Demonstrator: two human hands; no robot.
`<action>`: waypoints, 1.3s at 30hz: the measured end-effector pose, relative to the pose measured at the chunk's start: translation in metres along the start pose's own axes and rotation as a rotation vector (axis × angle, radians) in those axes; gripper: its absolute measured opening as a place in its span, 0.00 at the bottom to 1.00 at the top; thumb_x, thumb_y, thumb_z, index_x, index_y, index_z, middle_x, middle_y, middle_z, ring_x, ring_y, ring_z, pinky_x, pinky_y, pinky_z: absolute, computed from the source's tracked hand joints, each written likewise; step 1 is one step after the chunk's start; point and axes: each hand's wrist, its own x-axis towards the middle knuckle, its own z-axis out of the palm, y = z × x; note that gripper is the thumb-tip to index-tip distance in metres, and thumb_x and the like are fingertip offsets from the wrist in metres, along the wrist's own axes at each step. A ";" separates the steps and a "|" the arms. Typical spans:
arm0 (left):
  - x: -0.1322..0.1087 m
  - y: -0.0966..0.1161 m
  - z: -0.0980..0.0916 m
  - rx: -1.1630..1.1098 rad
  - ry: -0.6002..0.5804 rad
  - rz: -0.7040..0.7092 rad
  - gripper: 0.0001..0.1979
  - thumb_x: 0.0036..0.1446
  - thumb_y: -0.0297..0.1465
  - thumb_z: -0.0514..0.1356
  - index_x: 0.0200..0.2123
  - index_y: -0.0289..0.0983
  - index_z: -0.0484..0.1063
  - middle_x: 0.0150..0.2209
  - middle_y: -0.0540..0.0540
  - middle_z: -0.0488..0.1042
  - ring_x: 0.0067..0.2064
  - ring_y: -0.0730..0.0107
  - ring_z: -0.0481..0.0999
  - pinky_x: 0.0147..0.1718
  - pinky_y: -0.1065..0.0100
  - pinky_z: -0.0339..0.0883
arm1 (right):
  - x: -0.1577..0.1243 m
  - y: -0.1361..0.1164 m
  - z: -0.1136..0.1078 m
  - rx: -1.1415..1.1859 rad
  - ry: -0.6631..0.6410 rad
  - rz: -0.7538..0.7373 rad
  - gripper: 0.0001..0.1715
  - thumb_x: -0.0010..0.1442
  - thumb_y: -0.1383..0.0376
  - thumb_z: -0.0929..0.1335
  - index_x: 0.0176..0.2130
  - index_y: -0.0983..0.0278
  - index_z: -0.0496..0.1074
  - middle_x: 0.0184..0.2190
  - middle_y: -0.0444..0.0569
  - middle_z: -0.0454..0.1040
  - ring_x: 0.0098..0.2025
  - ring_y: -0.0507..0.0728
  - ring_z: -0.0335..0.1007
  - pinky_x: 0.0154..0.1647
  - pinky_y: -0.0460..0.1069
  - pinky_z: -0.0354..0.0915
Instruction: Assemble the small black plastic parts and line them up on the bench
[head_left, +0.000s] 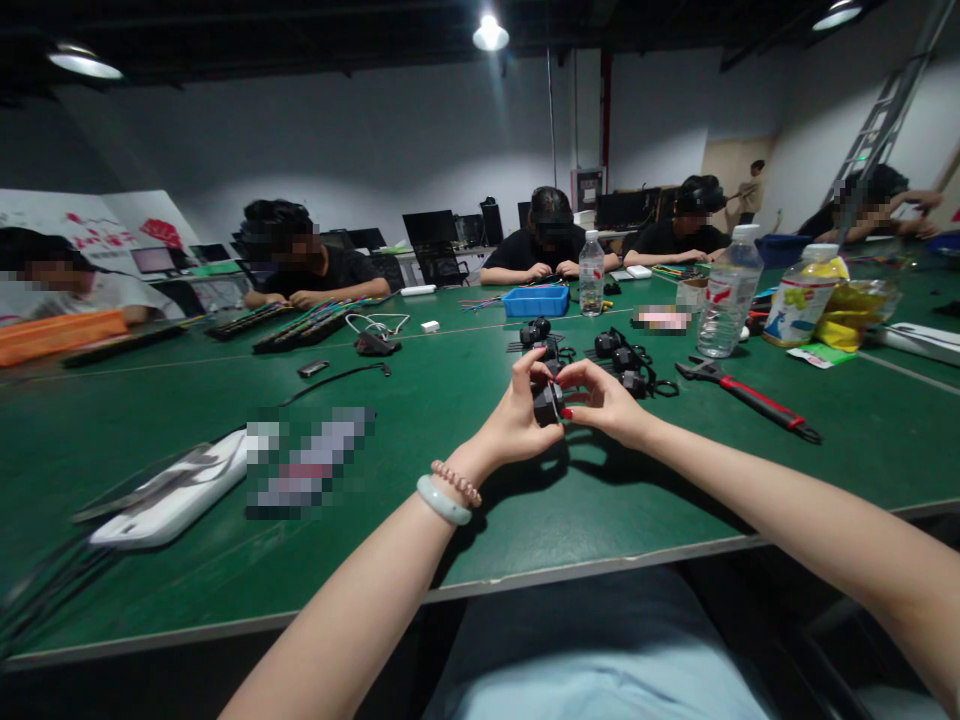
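Above the green table, my left hand (pixel 516 415) grips a black faceted, nut-like part (pixel 547 402) between thumb and fingers. A thin pale line runs down the part's right side. My right hand (pixel 609 408) pinches at that side with thumb and index finger, touching the part's edge. Just beyond my hands lie a group of similar black parts (pixel 535 332) and, to the right, a second group of black parts (pixel 622 355) with black rings around them. An adjustable wrench (pixel 750 393) with a red and black handle rests right of my right hand.
Plastic bottles (pixel 726 300) and a yellow bag (pixel 851 315) stand at the right. A blue tray (pixel 535 301) sits farther back. To the left are a white power bank (pixel 176 495), a blurred-out flat object (pixel 311 465) and a black cable (pixel 334 380). Several people work around the table (pixel 420 540).
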 end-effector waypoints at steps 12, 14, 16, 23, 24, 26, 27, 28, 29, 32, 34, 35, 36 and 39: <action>-0.001 -0.002 0.001 -0.001 -0.008 -0.021 0.43 0.35 0.22 0.58 0.54 0.41 0.37 0.41 0.46 0.56 0.42 0.67 0.59 0.41 0.61 0.57 | 0.000 -0.001 0.000 0.044 -0.012 0.041 0.22 0.42 0.64 0.69 0.39 0.62 0.62 0.38 0.47 0.64 0.41 0.54 0.62 0.40 0.51 0.61; -0.001 -0.002 0.001 -0.003 -0.008 -0.014 0.43 0.36 0.22 0.58 0.54 0.41 0.37 0.40 0.46 0.56 0.42 0.67 0.59 0.41 0.61 0.56 | 0.000 -0.001 0.000 0.045 -0.009 0.050 0.22 0.42 0.63 0.69 0.39 0.62 0.62 0.38 0.47 0.65 0.41 0.54 0.62 0.40 0.51 0.61; -0.001 -0.002 0.001 -0.004 -0.012 -0.007 0.43 0.36 0.22 0.58 0.54 0.42 0.37 0.40 0.46 0.56 0.41 0.67 0.59 0.41 0.61 0.57 | 0.000 -0.001 0.000 0.047 -0.010 0.053 0.21 0.43 0.63 0.69 0.39 0.62 0.62 0.38 0.47 0.65 0.41 0.55 0.62 0.40 0.51 0.61; -0.002 -0.002 0.000 -0.008 -0.022 -0.019 0.43 0.36 0.22 0.58 0.54 0.41 0.37 0.40 0.46 0.56 0.41 0.68 0.59 0.41 0.62 0.56 | 0.001 0.003 -0.001 0.008 -0.002 0.060 0.20 0.44 0.63 0.69 0.39 0.62 0.62 0.38 0.48 0.66 0.40 0.54 0.63 0.40 0.51 0.61; -0.002 -0.002 0.000 -0.007 -0.023 -0.023 0.43 0.36 0.22 0.58 0.54 0.41 0.37 0.40 0.46 0.56 0.41 0.68 0.59 0.41 0.62 0.56 | 0.001 0.004 -0.001 -0.003 0.000 0.058 0.20 0.44 0.63 0.68 0.39 0.62 0.62 0.38 0.48 0.66 0.40 0.54 0.63 0.40 0.51 0.61; -0.002 -0.002 0.000 -0.003 -0.023 -0.028 0.43 0.36 0.22 0.57 0.54 0.41 0.37 0.40 0.46 0.56 0.42 0.67 0.59 0.42 0.62 0.56 | 0.002 0.005 -0.001 -0.020 0.004 0.051 0.20 0.44 0.62 0.68 0.39 0.63 0.62 0.38 0.48 0.66 0.40 0.54 0.63 0.40 0.51 0.61; -0.002 -0.001 0.000 -0.001 -0.024 -0.029 0.43 0.36 0.22 0.57 0.54 0.41 0.37 0.40 0.46 0.56 0.42 0.67 0.59 0.42 0.62 0.56 | 0.002 0.005 -0.001 -0.026 0.005 0.046 0.20 0.45 0.62 0.68 0.39 0.63 0.62 0.38 0.48 0.66 0.40 0.54 0.63 0.41 0.51 0.61; -0.002 -0.001 0.000 0.001 -0.025 -0.029 0.43 0.36 0.22 0.57 0.54 0.41 0.36 0.40 0.46 0.56 0.42 0.67 0.59 0.42 0.62 0.56 | 0.002 0.005 -0.001 -0.031 0.005 0.042 0.20 0.45 0.62 0.68 0.39 0.63 0.62 0.38 0.49 0.66 0.40 0.54 0.63 0.41 0.51 0.61; -0.002 -0.001 0.000 0.003 -0.027 -0.029 0.43 0.36 0.22 0.57 0.54 0.41 0.36 0.40 0.46 0.56 0.42 0.67 0.59 0.42 0.62 0.56 | 0.002 0.005 -0.001 -0.036 0.006 0.037 0.19 0.45 0.62 0.68 0.39 0.63 0.62 0.38 0.49 0.66 0.40 0.54 0.63 0.41 0.51 0.61; -0.002 0.000 0.000 0.015 -0.031 -0.030 0.43 0.36 0.22 0.57 0.54 0.41 0.36 0.40 0.46 0.56 0.42 0.68 0.59 0.42 0.62 0.56 | 0.002 0.005 -0.001 -0.050 0.004 0.033 0.18 0.46 0.63 0.67 0.39 0.63 0.63 0.37 0.48 0.66 0.40 0.54 0.63 0.42 0.51 0.60; -0.002 0.000 -0.001 0.026 -0.033 -0.028 0.43 0.36 0.22 0.57 0.54 0.41 0.37 0.40 0.46 0.56 0.42 0.67 0.59 0.42 0.62 0.56 | 0.002 0.004 -0.001 -0.055 0.003 0.040 0.17 0.47 0.62 0.67 0.39 0.63 0.63 0.37 0.48 0.66 0.40 0.54 0.63 0.42 0.51 0.60; -0.002 0.001 -0.001 0.032 -0.034 -0.028 0.43 0.36 0.22 0.57 0.54 0.41 0.37 0.40 0.46 0.56 0.42 0.67 0.59 0.42 0.61 0.56 | 0.002 0.004 -0.001 -0.056 0.003 0.044 0.17 0.47 0.62 0.67 0.39 0.63 0.63 0.37 0.48 0.66 0.40 0.54 0.63 0.42 0.51 0.60; -0.002 0.001 -0.001 0.039 -0.034 -0.028 0.43 0.36 0.22 0.57 0.54 0.41 0.37 0.40 0.46 0.56 0.42 0.67 0.59 0.42 0.61 0.56 | 0.002 0.004 -0.001 -0.057 0.005 0.047 0.17 0.47 0.62 0.67 0.39 0.64 0.63 0.36 0.48 0.66 0.40 0.54 0.63 0.42 0.51 0.60; -0.002 0.001 -0.001 0.057 -0.037 -0.031 0.43 0.36 0.22 0.57 0.54 0.40 0.37 0.40 0.46 0.56 0.41 0.67 0.59 0.42 0.62 0.56 | 0.002 0.005 0.000 -0.059 0.010 0.049 0.17 0.48 0.62 0.66 0.39 0.64 0.63 0.36 0.48 0.66 0.40 0.54 0.63 0.42 0.51 0.60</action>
